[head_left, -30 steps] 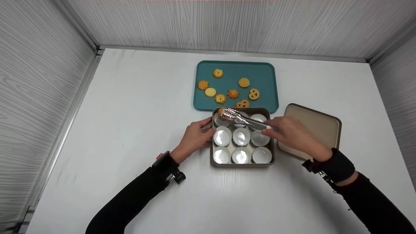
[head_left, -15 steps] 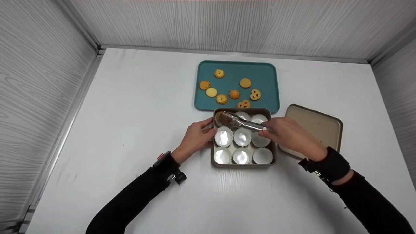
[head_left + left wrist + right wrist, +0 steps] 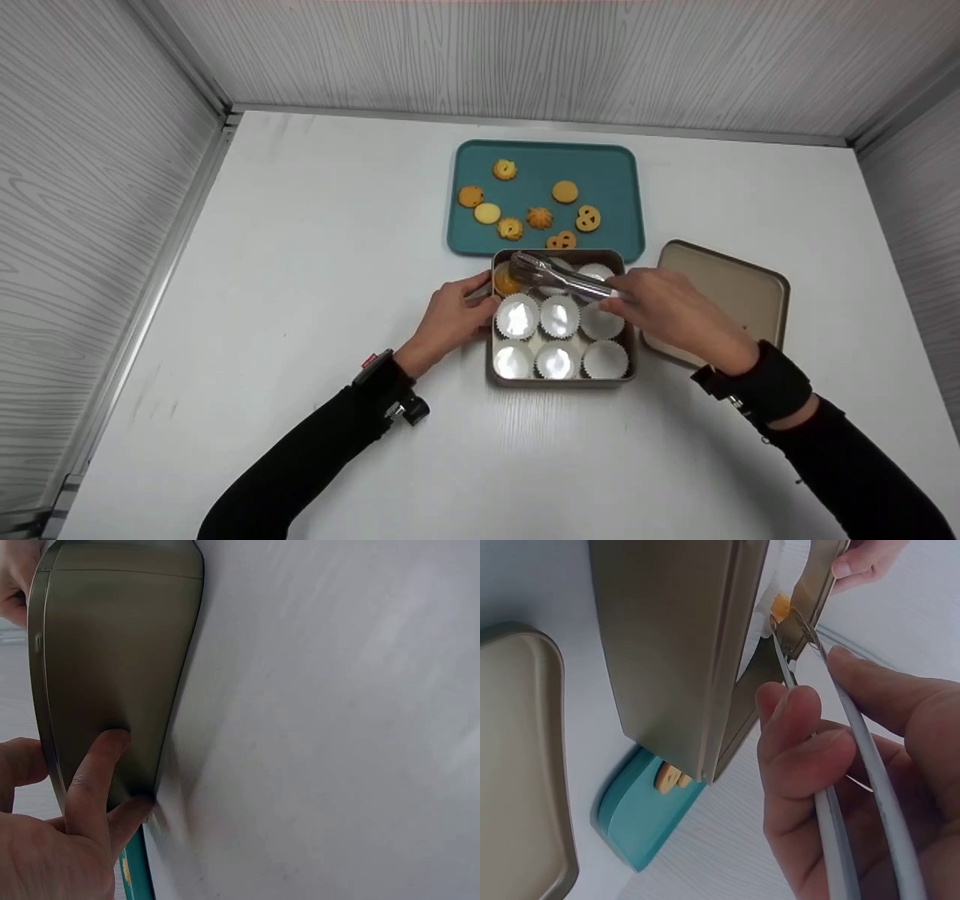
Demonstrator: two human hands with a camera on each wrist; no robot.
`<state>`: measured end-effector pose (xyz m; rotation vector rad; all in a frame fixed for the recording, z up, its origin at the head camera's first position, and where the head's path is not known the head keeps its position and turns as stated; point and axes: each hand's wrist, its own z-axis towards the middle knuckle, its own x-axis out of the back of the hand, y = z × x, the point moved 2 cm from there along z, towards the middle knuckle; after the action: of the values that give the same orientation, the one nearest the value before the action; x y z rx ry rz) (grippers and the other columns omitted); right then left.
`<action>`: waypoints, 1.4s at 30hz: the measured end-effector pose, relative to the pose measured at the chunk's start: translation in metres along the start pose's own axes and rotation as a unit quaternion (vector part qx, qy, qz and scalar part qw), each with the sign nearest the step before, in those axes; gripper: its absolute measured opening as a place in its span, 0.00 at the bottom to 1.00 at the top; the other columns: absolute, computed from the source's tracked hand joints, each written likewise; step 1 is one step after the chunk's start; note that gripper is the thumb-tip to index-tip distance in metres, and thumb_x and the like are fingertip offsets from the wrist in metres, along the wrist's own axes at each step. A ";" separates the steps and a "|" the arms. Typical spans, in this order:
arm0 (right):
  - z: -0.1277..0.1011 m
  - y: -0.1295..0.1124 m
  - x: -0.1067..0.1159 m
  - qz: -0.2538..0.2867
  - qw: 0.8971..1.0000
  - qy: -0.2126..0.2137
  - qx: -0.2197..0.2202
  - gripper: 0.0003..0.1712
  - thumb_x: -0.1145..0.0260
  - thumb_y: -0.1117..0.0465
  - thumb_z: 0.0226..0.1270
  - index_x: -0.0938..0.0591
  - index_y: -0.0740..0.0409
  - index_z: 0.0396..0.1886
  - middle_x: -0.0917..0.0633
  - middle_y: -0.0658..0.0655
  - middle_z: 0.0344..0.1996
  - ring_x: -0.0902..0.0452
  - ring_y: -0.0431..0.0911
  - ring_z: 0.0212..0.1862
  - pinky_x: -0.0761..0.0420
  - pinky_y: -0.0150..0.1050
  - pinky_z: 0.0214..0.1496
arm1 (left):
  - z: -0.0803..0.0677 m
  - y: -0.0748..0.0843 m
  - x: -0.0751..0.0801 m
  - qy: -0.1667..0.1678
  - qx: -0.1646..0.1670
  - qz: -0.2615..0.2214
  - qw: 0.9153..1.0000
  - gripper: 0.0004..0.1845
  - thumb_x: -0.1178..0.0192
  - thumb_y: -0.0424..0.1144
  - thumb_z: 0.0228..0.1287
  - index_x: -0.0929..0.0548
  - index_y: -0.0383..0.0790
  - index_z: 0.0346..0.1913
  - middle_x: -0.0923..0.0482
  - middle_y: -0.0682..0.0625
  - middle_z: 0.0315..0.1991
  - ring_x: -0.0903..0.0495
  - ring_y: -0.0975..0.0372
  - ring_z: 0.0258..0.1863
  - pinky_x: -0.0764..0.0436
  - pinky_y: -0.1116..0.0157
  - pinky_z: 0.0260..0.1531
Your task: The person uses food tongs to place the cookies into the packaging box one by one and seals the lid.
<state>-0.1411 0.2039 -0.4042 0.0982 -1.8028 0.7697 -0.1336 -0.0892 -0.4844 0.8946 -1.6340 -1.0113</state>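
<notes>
My left hand grips the left wall of a rectangular metal tin, fingers against the outer side and thumb at the rim. Rows of white paper cupcake liners fill the tin. A golden cookie sits in the far-left liner. Metal food tongs are in my right hand, held between thumb and fingers. Their tips, over the far-left part of the tin, stand slightly apart beside the cookie, and whether they touch it is unclear. The other liners in sight hold no cookies.
Behind the tin lies a teal tray bearing several cookies, among them a pretzel-shaped cookie. The tin's front part hides the tray's near edge. A shallow tan metal lid lies to the right, partly beneath the right forearm.
The cookie that was at the tongs' tips went down into the far-left liner. The tongs' tips then shifted slightly right, uncovering it. My left hand stayed on the tin.
</notes>
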 end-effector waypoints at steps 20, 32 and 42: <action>-0.019 0.014 0.012 -0.040 0.980 0.185 0.054 0.25 0.28 0.53 0.72 0.16 0.60 0.64 0.14 0.58 0.35 0.23 0.47 0.30 0.26 0.40 0.28 | -0.001 -0.001 0.000 0.000 0.000 -0.002 1.000 0.30 0.38 0.42 0.71 0.27 0.38 0.74 0.25 0.44 0.70 0.23 0.58 0.66 0.23 0.61 0.65; -0.010 0.084 0.020 -0.148 0.949 0.278 0.010 0.28 0.24 0.56 0.67 0.19 0.69 0.60 0.17 0.68 0.34 0.24 0.57 0.23 0.21 0.55 0.21 | -0.001 -0.001 -0.002 -0.007 -0.004 -0.018 1.000 0.31 0.38 0.41 0.71 0.28 0.35 0.74 0.25 0.42 0.70 0.20 0.56 0.63 0.21 0.62 0.62; -0.012 0.113 0.020 -0.155 0.964 0.214 -0.003 0.31 0.22 0.56 0.64 0.19 0.61 0.64 0.17 0.65 0.39 0.20 0.58 0.30 0.18 0.57 0.28 | -0.001 0.000 -0.002 -0.004 -0.012 -0.005 1.000 0.31 0.38 0.40 0.71 0.28 0.35 0.74 0.26 0.42 0.70 0.22 0.55 0.65 0.25 0.60 0.67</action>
<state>-0.1869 0.3055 -0.4354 0.1900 -1.3369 0.5143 -0.1322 -0.0876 -0.4852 0.8844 -1.6221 -1.0424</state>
